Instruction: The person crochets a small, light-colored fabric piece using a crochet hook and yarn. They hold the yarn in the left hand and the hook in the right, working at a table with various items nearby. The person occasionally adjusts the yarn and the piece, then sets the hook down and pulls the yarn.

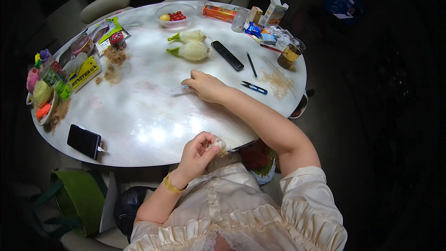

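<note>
My left hand is at the near edge of the table, its fingers pinching a small fuzzy piece of off-white and tan yarn work. Over the middle of the table, my right hand grips a slim translucent pale-blue object by one end; its exact kind is unclear. Beyond that hand lie two white, fuzzy radish-shaped yarn pieces with green tops, a nearer one and a farther one. Blue-handled thread snips rest to the right, beside loose beige yarn.
A black remote control and a dark pen lie past my right forearm. A glass of amber drink stands near the right edge. Phone-like device, tissue pack and yarn-filled bowl occupy the left; a fruit bowl is at the back.
</note>
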A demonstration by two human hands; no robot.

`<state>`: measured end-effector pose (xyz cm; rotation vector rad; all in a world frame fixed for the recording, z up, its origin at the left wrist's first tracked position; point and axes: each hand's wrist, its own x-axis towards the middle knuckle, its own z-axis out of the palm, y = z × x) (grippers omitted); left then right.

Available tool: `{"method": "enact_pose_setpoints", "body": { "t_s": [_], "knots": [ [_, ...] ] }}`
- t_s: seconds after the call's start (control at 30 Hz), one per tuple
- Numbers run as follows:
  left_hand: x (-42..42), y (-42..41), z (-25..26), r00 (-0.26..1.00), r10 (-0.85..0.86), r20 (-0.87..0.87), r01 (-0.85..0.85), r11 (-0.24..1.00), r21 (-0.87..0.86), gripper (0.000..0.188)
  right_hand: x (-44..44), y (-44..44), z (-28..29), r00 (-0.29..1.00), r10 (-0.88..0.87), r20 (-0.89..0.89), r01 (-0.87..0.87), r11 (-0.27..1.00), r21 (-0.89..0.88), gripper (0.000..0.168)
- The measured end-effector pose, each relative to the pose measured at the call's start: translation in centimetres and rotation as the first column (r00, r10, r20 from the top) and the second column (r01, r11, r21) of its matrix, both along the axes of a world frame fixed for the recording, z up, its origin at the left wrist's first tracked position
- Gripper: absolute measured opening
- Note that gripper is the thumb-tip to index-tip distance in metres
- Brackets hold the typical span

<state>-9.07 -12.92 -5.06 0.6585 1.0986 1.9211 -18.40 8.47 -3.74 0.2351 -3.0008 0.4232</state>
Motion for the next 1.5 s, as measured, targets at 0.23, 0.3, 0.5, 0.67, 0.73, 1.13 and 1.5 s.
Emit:
{"method": "enact_pose_setpoints", "body": {
  "t_s": [0.23, 0.3, 0.5, 0.67, 0.73, 1.13, 1.5],
  "knots": [
    [-0.1, -0.5, -0.2, 0.999, -0.005, -0.037, 0.004, 1.0, -0.017, 0.011, -1.6, 0.7, -3.3, 0.975, -0.105, -0.197, 0.102, 0.994, -0.025, 0.028],
    [-0.2, -0.6, -0.2, 0.999, 0.016, -0.028, -0.016, 1.0, -0.018, 0.012, -1.9, 0.7, -3.4, 0.955, -0.111, -0.275, 0.14, 0.986, 0.087, 0.029],
    [-0.3, -0.6, -0.2, 1.0, 0.022, -0.019, -0.022, 1.0, -0.016, 0.012, -1.2, 1.7, -0.9, 0.913, -0.195, -0.357, 0.246, 0.964, 0.101, 0.031],
    [-1.5, -0.7, 0.6, 0.996, 0.043, -0.075, -0.048, 0.997, -0.067, 0.012, 6.4, 5.0, 3.3, 0.895, -0.358, -0.266, 0.273, 0.911, -0.308, 0.019],
    [-2.6, -0.8, 1.2, 0.992, 0.059, -0.111, -0.068, 0.995, -0.072, 0.011, 12.0, 5.9, 4.7, 0.876, -0.441, -0.198, 0.376, 0.879, -0.293, 0.025],
    [-8.8, 1.7, 3.8, 0.497, 0.283, -0.82, -0.511, 0.859, -0.013, 0.013, 29.0, 4.1, -16.9, 0.669, -0.408, 0.621, 0.724, 0.548, -0.42, 0.055],
    [-7.2, 1.5, 3.6, -0.133, -0.033, -0.991, -0.666, 0.744, 0.065, 0.028, 29.5, 5.2, -5.1, 0.754, -0.137, 0.643, 0.623, 0.462, -0.631, 0.029]
  ]
}}
